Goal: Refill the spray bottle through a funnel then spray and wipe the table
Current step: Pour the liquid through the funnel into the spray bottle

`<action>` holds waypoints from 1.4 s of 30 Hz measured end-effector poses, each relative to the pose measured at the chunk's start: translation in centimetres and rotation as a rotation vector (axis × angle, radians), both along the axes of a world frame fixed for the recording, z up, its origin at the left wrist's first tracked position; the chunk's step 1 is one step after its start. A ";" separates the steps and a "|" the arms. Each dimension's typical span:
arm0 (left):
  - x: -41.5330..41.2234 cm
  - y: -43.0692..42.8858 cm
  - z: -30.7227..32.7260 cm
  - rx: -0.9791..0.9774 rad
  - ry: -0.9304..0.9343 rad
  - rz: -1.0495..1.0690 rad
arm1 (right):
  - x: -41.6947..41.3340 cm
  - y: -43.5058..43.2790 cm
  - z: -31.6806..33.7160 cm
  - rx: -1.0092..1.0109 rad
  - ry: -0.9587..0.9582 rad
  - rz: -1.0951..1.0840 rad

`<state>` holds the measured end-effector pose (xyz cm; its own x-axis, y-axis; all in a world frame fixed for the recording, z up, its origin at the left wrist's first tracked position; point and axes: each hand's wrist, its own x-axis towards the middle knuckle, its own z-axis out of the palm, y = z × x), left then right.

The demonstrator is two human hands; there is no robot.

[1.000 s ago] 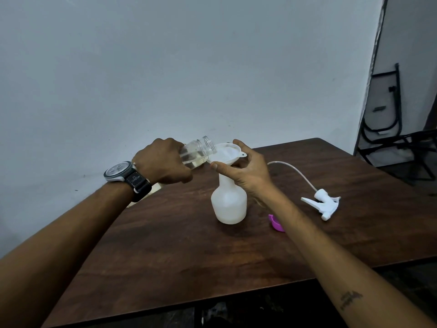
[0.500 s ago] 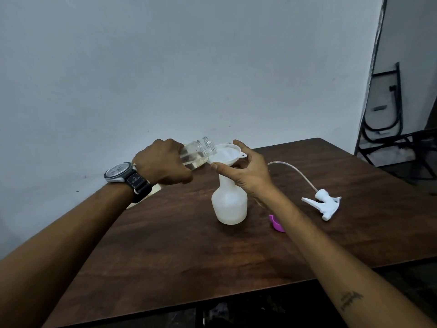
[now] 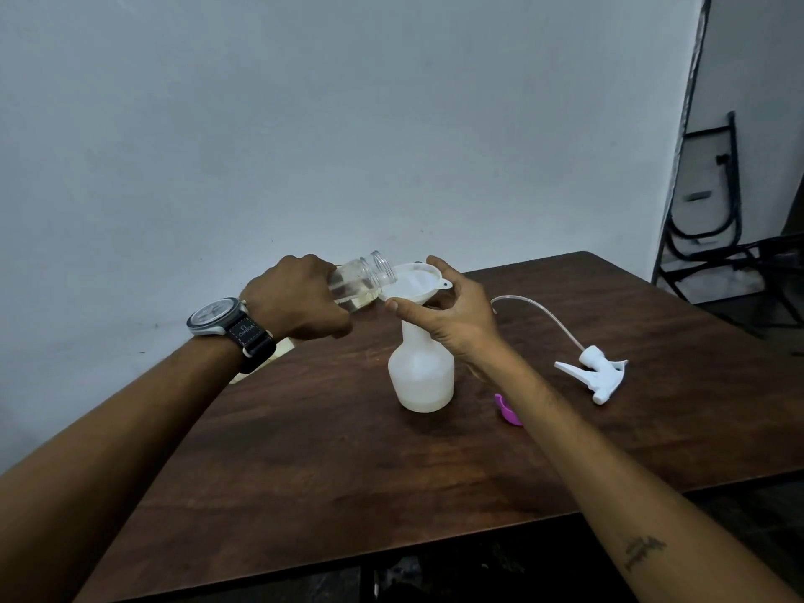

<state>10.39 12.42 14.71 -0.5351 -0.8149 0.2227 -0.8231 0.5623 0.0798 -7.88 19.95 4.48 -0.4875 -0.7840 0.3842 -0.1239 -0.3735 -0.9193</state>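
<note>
— Over at the left?
— Pale bare wall [image 3: 348, 124] behind, dark wooden table [image 3: 348, 472] below. With the left hand [image 3: 296, 298], gripping a clear jar [image 3: 363, 280], tipped, mouth at the white funnel [image 3: 417, 285].
— And the middle?
— Funnel seated in the white spray bottle [image 3: 421, 376], upright on the wood. With the right hand [image 3: 452, 315], pinching the funnel's rim.
— Further right?
— Purple lid [image 3: 507, 411] beside the forearm, then trigger head [image 3: 596, 376], lying apart. Black folded frame [image 3: 705, 202] leaning in the corner.

Plain rm, type unclear: blank white wall [image 3: 348, 124], dark wood table [image 3: 326, 450], folded metal frames [image 3: 735, 176].
</note>
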 end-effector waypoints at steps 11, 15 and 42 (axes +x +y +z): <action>0.0 0.3 0.0 -0.004 0.003 0.004 | 0.1 0.4 0.0 -0.004 0.035 -0.015; -0.1 0.2 0.1 -0.002 0.001 0.003 | 0.0 0.5 -0.1 -0.013 0.018 0.001; -0.3 0.0 0.0 0.000 -0.008 0.011 | -0.7 -0.9 -1.0 -0.038 0.000 0.037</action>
